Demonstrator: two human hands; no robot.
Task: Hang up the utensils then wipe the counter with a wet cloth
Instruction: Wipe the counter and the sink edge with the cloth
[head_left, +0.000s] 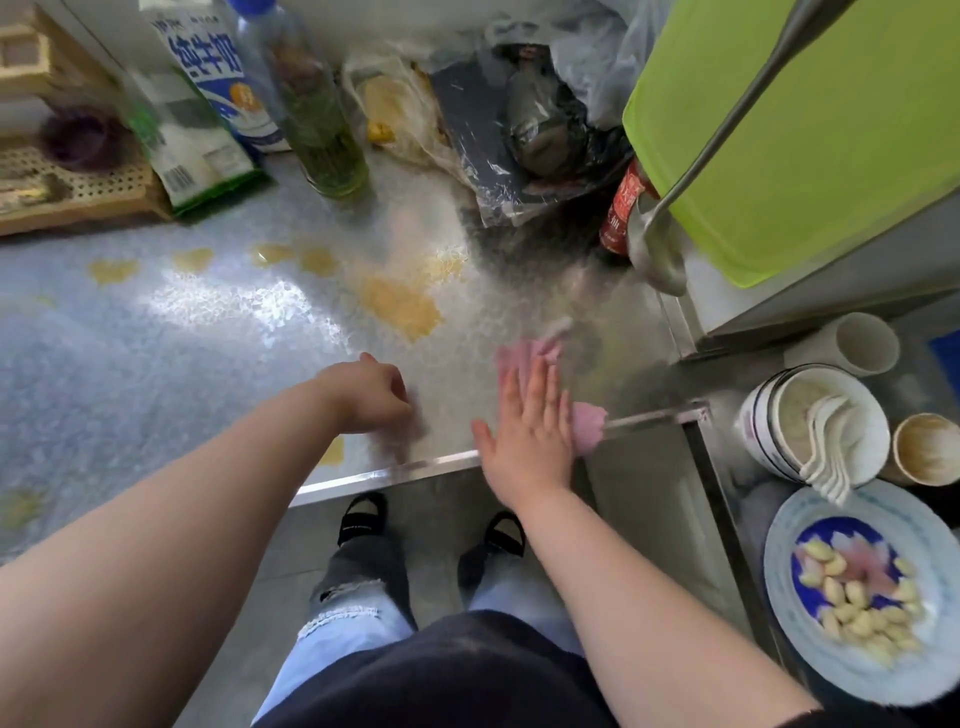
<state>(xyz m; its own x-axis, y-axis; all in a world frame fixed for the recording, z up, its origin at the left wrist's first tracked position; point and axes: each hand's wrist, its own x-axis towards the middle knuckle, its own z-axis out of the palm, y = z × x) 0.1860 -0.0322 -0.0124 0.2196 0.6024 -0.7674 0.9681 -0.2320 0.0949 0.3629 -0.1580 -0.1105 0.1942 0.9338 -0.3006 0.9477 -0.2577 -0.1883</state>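
Observation:
My right hand lies flat with straight fingers on a pink cloth, pressing it onto the steel counter near its front right corner. The cloth shows beyond my fingertips and to the right of my palm. My left hand rests on the counter as a curled fist, a little to the left, with nothing seen in it. Yellow spill patches spread across the counter ahead of both hands. A metal ladle hangs on the right in front of a green board.
A milk carton, a green bottle, bags and a red can crowd the back of the counter. A wooden rack stands at the back left. Bowls with spoons, cups and a plate of garlic sit lower right.

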